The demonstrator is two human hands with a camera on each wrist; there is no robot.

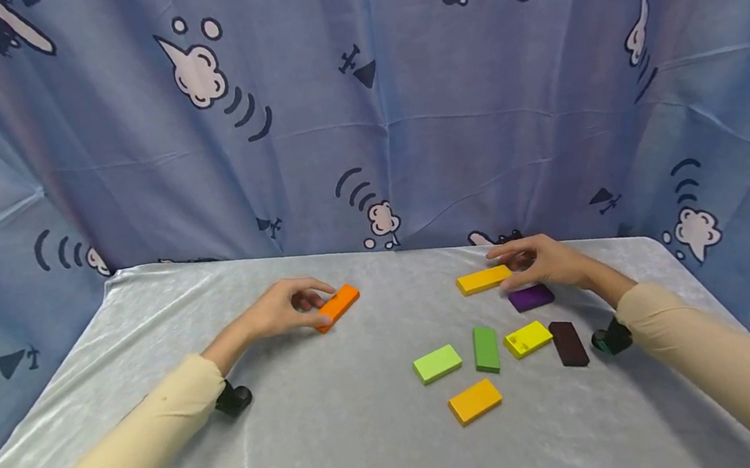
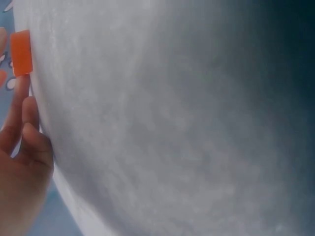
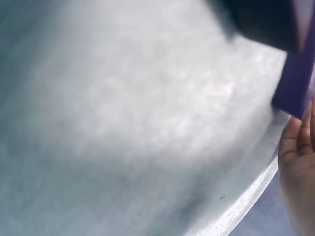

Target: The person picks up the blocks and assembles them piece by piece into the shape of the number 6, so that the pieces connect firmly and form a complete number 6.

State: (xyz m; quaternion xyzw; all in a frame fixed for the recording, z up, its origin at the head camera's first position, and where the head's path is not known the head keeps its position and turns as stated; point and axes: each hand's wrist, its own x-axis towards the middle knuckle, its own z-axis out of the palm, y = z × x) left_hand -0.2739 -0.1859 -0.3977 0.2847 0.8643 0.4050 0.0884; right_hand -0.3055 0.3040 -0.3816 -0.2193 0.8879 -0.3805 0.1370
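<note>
On the left, my left hand (image 1: 288,306) pinches an orange block (image 1: 343,303) between thumb and fingers, the block lying slantwise. In the left wrist view, a fingertip meets the end of this orange block (image 2: 21,53). My right hand (image 1: 546,265) is at the right end of a yellow-orange block (image 1: 483,280). Its thumb lies close at the block's near corner and its forefinger is held above the far side, a gap showing between. Under this hand lies a purple block (image 1: 531,297), which hides part of the fingers in the right wrist view.
Nearer me lie a light green block (image 1: 438,364), a green block (image 1: 486,350), a yellow block (image 1: 528,339), a dark brown block (image 1: 570,343) and another yellow-orange block (image 1: 475,402). A pale cloth (image 1: 318,447) covers the table; a blue patterned curtain (image 1: 309,163) hangs behind it.
</note>
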